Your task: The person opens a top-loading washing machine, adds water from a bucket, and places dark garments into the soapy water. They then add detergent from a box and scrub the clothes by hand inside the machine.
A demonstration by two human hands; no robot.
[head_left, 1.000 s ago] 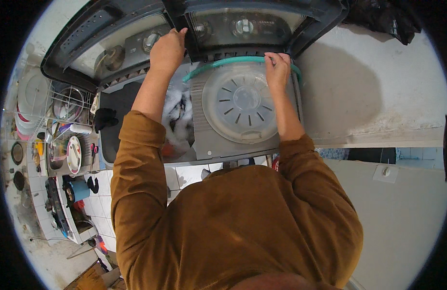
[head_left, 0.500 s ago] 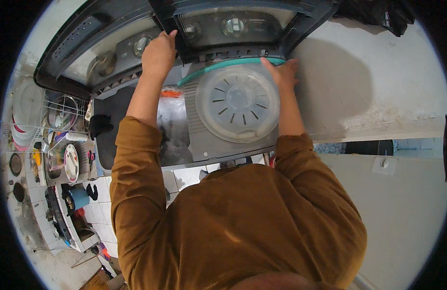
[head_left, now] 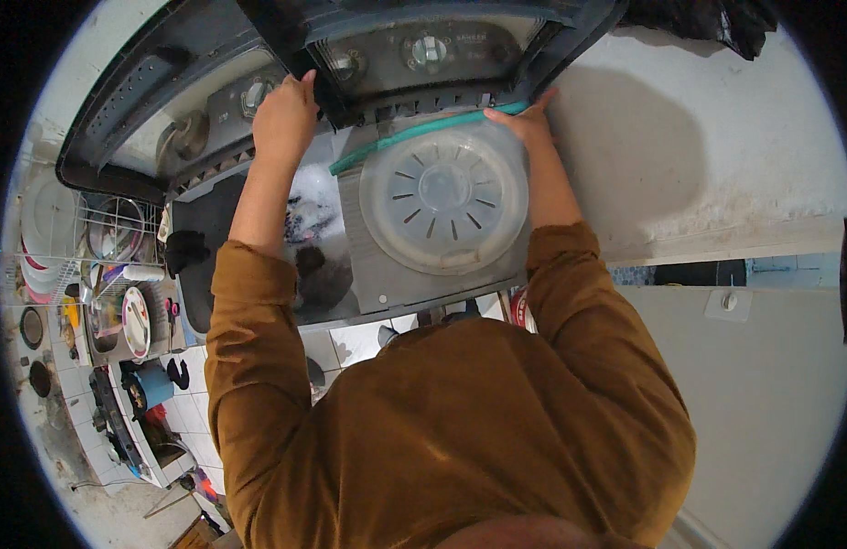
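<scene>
A twin-tub washing machine [head_left: 350,247] stands in front of me with its two dark lids raised. My left hand [head_left: 286,123] is closed at the inner edge of the left lid [head_left: 144,119], by the gap between the lids. My right hand [head_left: 530,126] grips the machine's back right corner, thumb and fingers on either side of the edge. Beside its thumb, a green hose [head_left: 423,130] lies slanting across the back. Below the hose sits a round, slotted translucent spin-tub cover [head_left: 444,188]. Left of it, the open wash tub [head_left: 318,265] holds foamy water and dark cloth.
A dark cloth [head_left: 185,249] hangs over the machine's left side. Further left are a wire dish rack [head_left: 121,215], a white plate [head_left: 137,320] and a blue pot [head_left: 153,384]. A pale wall [head_left: 643,137] rises close on the right, and a black bag [head_left: 716,23] is at the upper right.
The machine, with its lids and cover, has shifted slightly left and turned a little, and both hands moved with it. An orange patch in the tub is gone from view; dark cloth shows.
</scene>
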